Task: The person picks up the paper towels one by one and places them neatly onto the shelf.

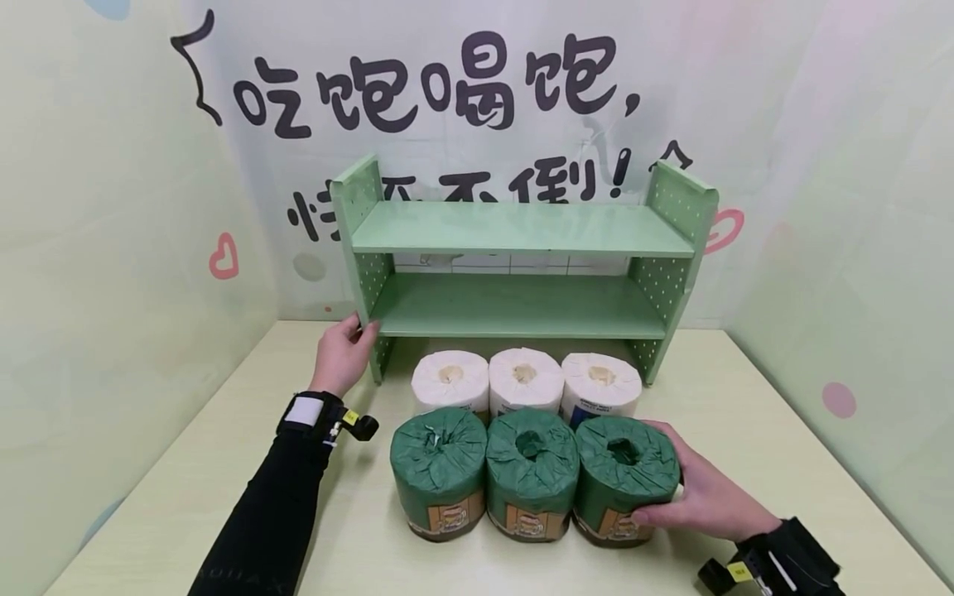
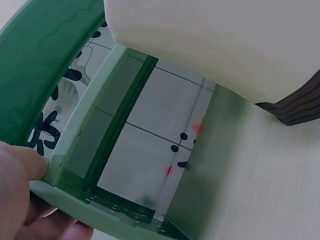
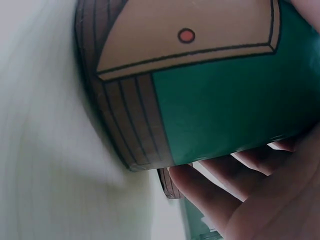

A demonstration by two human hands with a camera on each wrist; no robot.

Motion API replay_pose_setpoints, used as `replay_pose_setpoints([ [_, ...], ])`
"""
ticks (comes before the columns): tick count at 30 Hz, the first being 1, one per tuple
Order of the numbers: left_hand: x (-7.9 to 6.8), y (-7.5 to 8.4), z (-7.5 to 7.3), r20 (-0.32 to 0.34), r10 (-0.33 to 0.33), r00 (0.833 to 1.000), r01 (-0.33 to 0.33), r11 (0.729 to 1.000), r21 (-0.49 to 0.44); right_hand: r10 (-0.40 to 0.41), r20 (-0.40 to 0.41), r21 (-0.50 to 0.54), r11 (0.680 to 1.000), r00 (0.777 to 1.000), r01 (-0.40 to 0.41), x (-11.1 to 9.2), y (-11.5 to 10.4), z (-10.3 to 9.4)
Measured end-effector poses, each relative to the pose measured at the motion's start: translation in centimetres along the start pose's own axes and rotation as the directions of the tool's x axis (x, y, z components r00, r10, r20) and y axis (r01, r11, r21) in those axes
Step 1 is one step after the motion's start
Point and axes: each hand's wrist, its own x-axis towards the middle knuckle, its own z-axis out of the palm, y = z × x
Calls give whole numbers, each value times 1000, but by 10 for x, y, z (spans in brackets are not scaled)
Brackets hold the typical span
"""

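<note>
My left hand [image 1: 344, 358] pinches the left side panel [image 1: 365, 273] of a light green two-tier shelf [image 1: 522, 306], at the level of its lower board. In the left wrist view the thumb lies on one side of the panel and the fingers [image 2: 42, 220] curl round the other. My right hand [image 1: 708, 497] holds the rightmost green-wrapped toilet paper roll [image 1: 626, 463], thumb on its front and fingers along its far side. In the right wrist view this roll [image 3: 225, 105] is large and close, with a brown printed band.
Two more green-wrapped rolls, one in the middle [image 1: 532, 463] and one at left [image 1: 438, 468], stand beside it. Behind them three white-wrapped rolls [image 1: 525, 377] form a row before the shelf. A printed cloth [image 1: 477, 91] backs the pale table [image 1: 246, 414].
</note>
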Motion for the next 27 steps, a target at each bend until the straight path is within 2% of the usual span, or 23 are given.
replay_pose_setpoints([
  [10,-1,1,0,-10,-10,1000,10,1000,3,16,-10,-11,1000,1000,-17,0,0,-3],
  [17,3,0,2,-1,13,1000,-13,1000,2,-45,-27,-13,999,999,45,-4,-4,-10],
  [27,-1,2,-1,7,8,1000,-8,1000,4,-56,-23,-1,998,998,56,-4,-9,-13],
])
